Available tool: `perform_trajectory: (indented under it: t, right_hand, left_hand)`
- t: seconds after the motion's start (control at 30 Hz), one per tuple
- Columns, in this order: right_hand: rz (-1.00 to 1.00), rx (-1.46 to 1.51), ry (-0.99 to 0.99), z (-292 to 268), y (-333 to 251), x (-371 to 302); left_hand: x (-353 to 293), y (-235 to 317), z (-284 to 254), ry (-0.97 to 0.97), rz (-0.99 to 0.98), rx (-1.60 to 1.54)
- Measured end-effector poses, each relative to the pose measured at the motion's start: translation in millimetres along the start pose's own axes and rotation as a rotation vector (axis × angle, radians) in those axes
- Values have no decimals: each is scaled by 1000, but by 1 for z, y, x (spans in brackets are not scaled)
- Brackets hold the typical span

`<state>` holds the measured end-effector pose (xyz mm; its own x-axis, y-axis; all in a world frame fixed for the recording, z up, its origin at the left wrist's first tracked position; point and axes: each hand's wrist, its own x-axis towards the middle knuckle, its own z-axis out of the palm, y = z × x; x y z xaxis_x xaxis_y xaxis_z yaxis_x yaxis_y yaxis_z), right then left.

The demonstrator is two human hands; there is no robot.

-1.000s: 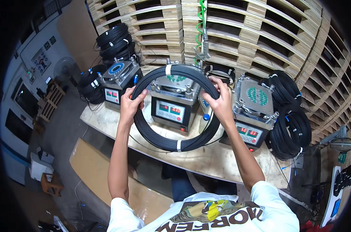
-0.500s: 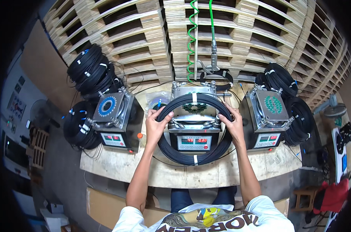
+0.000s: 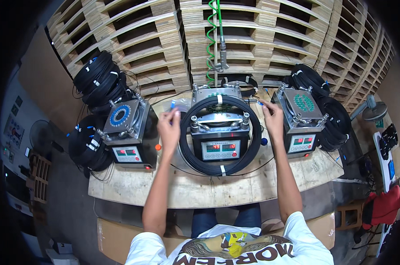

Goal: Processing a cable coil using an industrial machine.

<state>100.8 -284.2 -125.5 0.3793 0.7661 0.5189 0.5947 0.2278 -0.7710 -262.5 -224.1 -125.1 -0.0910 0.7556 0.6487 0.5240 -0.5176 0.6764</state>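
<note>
A coil of black cable (image 3: 184, 150) with white ties rings the front of the middle tester box (image 3: 221, 138), and no hand is on it. To its left, my left hand (image 3: 169, 130) is closed, its fingertips pinching a blue-tipped cable end (image 3: 172, 104). Right of the coil, my right hand (image 3: 274, 121) is raised with the index finger bent. Thumb and finger meet at another blue-tipped cable end (image 3: 260, 103), beside the right tester box (image 3: 302, 121). Much of each grip is hidden behind the fingers.
A left tester box (image 3: 128, 134) carries a blue ring of ports. Black cable coils are piled at the far left (image 3: 96, 81) and far right (image 3: 334, 119). An orange cap (image 3: 158, 147) and a dark blue cap (image 3: 264, 141) lie on the wooden table (image 3: 200, 194). Pallets (image 3: 270, 39) stand behind.
Both hands have let go of the coil, which now stays against the middle tester. My left hand has moved to its left, my right hand up beside the right tester. The view has shifted slightly.
</note>
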Motion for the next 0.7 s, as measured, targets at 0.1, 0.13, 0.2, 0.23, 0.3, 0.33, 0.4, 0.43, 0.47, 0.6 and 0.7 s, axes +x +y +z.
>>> perform_trajectory:
  t: [0.1,0.13,0.2,0.23,0.3,0.33,0.4,0.43,0.47,0.6,0.7]
  right_hand:
    - [-88,36,-11,-39,-39,16]
    - [-104,-23,-50,-51,-55,20]
    - [-139,-104,-51,-86,-79,29]
    - [-193,6,-61,-91,-85,34]
    - [-214,-31,-32,-104,-107,49]
    - [-232,-67,-18,-104,-117,59]
    - [-329,-39,-54,-96,-121,87]
    - [-423,12,-99,-86,-128,98]
    - [-369,-91,-209,-68,-136,101]
    - [-390,-128,-372,9,-114,132]
    - [-323,-141,-477,50,-102,148]
  left_hand:
    - [12,13,-63,-48,-173,-51]
    - [15,17,-90,-32,-133,-4]
    - [24,42,-121,-47,-209,-158]
    - [28,50,-138,-18,-195,-178]
    - [47,62,-160,18,-141,-178]
    - [60,69,-170,30,-104,-146]
    - [92,74,-152,33,99,-32]
    - [110,75,-143,0,130,30]
    - [122,81,-127,-95,140,48]
    - [152,57,-28,-534,139,49]
    - [144,32,38,-642,94,-30]
